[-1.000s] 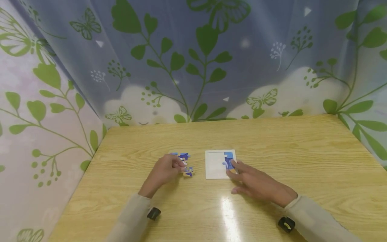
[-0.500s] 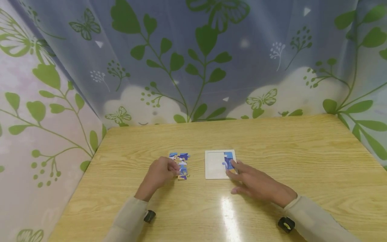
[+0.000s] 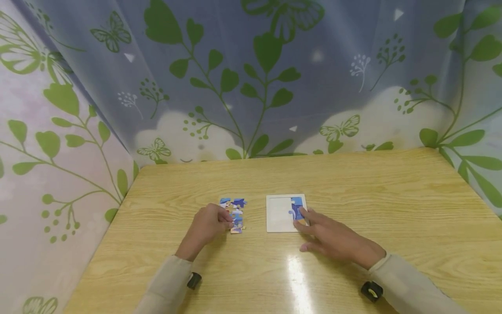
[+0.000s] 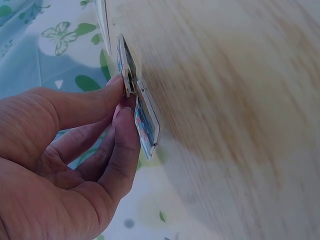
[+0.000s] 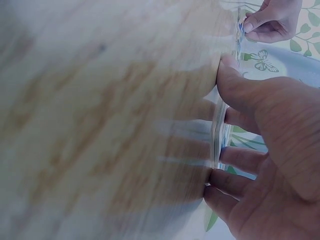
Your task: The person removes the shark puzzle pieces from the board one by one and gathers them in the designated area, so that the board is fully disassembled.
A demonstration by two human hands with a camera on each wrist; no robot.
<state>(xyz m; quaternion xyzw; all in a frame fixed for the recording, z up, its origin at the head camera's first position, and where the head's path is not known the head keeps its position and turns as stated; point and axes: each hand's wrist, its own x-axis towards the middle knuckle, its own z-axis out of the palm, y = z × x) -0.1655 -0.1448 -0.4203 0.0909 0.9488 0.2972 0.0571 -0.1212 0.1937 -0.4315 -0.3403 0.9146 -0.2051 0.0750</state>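
My left hand (image 3: pixel 209 224) is over a small group of jigsaw pieces (image 3: pixel 238 203) in blue, purple and white on the table. Its thumb and fingertips pinch one jigsaw piece (image 4: pixel 128 82) at the edge of the group, close over the tabletop. Another piece (image 4: pixel 146 120) lies beside the fingertips in the left wrist view. The right hand (image 3: pixel 331 235) rests its fingers, loosely extended, on the right side of a white square puzzle tray (image 3: pixel 279 229). Joined pieces (image 3: pixel 296 203) of blue, purple and orange fill the tray's right part, partly covered by those fingers.
The wooden table (image 3: pixel 353 183) meets a patterned curtain (image 3: pixel 251 87) along its back edge, and more of this cloth hangs at both sides. A strip of bare tabletop separates the tray from the loose pieces.
Over the last second my left hand has shifted slightly left with a jigsaw piece, uncovering more of the group, then stayed nearly still. My right hand has kept its place on the tray.
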